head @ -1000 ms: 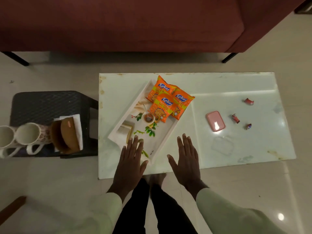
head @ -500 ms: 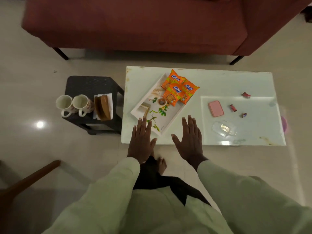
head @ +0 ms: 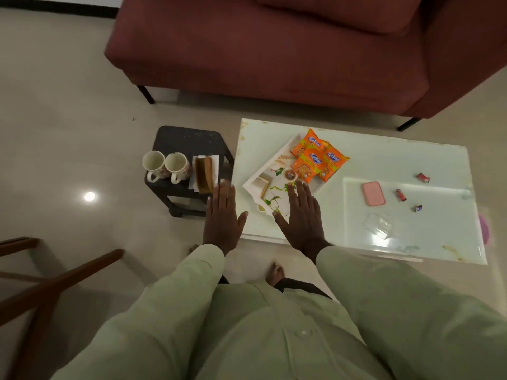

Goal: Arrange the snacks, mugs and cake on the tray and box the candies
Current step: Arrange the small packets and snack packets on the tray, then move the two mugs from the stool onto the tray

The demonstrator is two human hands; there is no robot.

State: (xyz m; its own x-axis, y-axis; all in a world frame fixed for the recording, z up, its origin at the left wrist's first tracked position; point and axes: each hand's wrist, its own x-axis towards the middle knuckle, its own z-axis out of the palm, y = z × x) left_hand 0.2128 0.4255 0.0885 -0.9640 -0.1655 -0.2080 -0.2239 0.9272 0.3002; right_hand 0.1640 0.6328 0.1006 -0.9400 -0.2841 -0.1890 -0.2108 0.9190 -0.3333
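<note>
Both hands are extended flat, palms down, fingers spread, holding nothing. The left hand [head: 222, 215] hangs over the gap between the dark stool [head: 189, 144] and the white table [head: 397, 160], fingertips near the cake. The right hand [head: 301, 218] is above the near end of the white tray [head: 253, 185], which lies at an angle on the table's left part. Three orange snack packets [head: 315, 160] lie overlapped at the far end of the tray, partly over its rim. A small brown bowl [head: 290, 175] sits on the tray just beside the packets. Two white mugs [head: 166, 165] stand upright side by side on the stool, handles toward the person. The brown cake slice [head: 204, 174] rests on white paper [head: 216, 160] just right of the mugs. On the right part of the table lie a pink lid [head: 373, 193], a clear plastic box [head: 380, 226] nearer the person, and three wrapped candies [head: 400, 194], loose and well apart from the box. A maroon sofa [head: 274, 50] stands beyond the table.
</note>
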